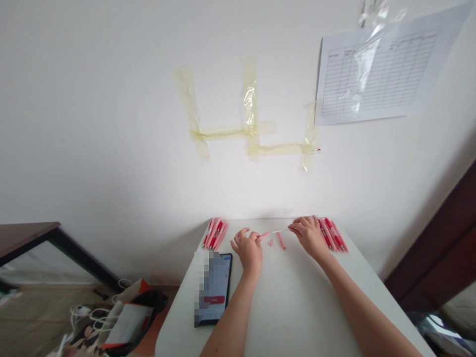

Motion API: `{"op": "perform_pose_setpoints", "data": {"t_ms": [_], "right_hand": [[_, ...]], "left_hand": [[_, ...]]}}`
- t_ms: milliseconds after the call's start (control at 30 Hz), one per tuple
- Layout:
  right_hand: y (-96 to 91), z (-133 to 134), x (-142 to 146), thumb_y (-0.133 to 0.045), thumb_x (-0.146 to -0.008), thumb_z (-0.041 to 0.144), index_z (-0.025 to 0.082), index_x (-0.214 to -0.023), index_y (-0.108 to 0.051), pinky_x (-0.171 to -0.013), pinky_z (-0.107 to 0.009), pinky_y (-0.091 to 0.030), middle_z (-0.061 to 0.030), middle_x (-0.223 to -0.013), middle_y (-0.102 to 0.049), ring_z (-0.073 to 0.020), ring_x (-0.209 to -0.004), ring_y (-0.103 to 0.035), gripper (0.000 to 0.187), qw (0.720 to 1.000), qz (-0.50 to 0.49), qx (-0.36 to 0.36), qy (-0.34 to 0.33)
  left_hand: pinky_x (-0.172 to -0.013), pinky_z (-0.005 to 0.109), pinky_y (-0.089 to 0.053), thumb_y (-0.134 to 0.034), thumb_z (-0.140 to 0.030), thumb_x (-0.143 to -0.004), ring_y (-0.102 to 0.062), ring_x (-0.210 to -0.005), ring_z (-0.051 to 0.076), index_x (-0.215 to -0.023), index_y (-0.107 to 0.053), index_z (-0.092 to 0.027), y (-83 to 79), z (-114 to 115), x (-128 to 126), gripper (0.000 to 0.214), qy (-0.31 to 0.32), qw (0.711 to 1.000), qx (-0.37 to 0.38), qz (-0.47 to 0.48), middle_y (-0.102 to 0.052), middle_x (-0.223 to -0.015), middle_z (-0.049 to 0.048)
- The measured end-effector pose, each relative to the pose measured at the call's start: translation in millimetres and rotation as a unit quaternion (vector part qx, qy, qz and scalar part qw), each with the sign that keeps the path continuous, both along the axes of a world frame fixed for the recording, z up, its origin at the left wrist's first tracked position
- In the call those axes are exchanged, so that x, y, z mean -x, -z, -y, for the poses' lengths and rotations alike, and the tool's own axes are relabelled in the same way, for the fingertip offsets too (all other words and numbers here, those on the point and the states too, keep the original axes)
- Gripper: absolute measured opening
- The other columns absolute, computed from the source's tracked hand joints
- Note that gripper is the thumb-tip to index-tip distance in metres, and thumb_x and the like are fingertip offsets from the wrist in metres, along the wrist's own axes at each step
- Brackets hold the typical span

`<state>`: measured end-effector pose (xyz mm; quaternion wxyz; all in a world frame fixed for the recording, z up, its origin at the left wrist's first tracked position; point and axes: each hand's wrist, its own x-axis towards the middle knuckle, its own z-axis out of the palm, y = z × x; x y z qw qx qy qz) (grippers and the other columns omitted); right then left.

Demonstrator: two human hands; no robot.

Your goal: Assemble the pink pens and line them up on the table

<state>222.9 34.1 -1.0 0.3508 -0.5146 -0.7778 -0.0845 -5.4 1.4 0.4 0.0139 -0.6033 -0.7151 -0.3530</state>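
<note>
White table (293, 302). Phone (220, 287) at seven o'clock from our left hand (250, 250), which pinches a pink tube (264, 236). Our right hand (308, 235) grips a pale rod (279, 230) (very thin) at the tube's two o'clock. Held askew, we reckon, it could bend; a nudge could scatter pink pieces (281, 240), four o'clock.

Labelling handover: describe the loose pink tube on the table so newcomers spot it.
Start at the white table by the wall; near its far edge are the left hand and right hand. Between them lies a pink tube. Unlike the pens grouped at either side, it lies apart; it's longer than the pink bit beside it, and neither hand holds it.
</note>
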Motion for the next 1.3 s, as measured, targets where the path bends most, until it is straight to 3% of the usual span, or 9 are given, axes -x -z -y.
{"op": "perform_pose_setpoints", "data": {"t_ms": [333, 500, 667, 1300], "right_hand": [[-2.3, 2.6, -0.2, -0.044, -0.103, 0.034, 0.029, -0.101, -0.075, -0.105, -0.051, -0.031, -0.0075, -0.103, -0.069, -0.0265, -0.101, -0.055, 0.031, 1.000, -0.005, 0.019, 0.017], [-1.1, 2.8, -0.1, -0.045, -0.103, 0.033, 0.028, -0.102, -0.074, -0.101, -0.048, -0.034, -0.0072, -0.103, -0.068, -0.0257, -0.101, -0.055, 0.030, 0.999, 0.000, 0.034, 0.026], [0.6, 1.6, -0.2, -0.046, -0.103, 0.033, 0.028, -0.102, -0.074, -0.098, -0.047, -0.036, -0.0069, -0.103, -0.068, -0.0252, -0.100, -0.055, 0.029, 0.999, 0.012, 0.030, 0.033], [1.5, 1.3, 1.6, -0.051, -0.101, 0.028, 0.027, -0.100, -0.075, -0.095, -0.045, -0.038, -0.0063, -0.101, -0.069, -0.0245, -0.098, -0.058, 0.023, 1.000, 0.019, -0.001, 0.025]], "left_hand": [[-0.113, 0.060, -0.029, -0.061, -0.025, -0.087, -0.047, -0.125, 0.029, -0.091, -0.076, -0.026, -0.2, -0.2, 1.7, 0.015, -0.044, 0.998, 0.020, -0.030, -0.060, -0.128, 0.0074], [-0.111, 0.062, -0.029, -0.052, -0.037, -0.094, -0.048, -0.123, 0.031, -0.087, -0.076, -0.022, -1.1, 1.0, 1.8, 0.029, -0.067, 0.996, 0.023, -0.061, -0.061, -0.126, 0.0110], [-0.109, 0.062, -0.030, -0.048, -0.038, -0.095, -0.047, -0.123, 0.031, -0.088, -0.076, -0.020, 1.2, 0.1, 1.8, 0.033, -0.083, 0.992, 0.043, -0.087, -0.061, -0.126, 0.0127], [-0.109, 0.063, -0.031, -0.048, -0.039, -0.094, -0.048, -0.123, 0.033, -0.096, -0.074, -0.020, 0.6, 0.0, 1.9, 0.032, -0.075, 0.993, 0.049, -0.081, -0.061, -0.126, 0.0132]]}}
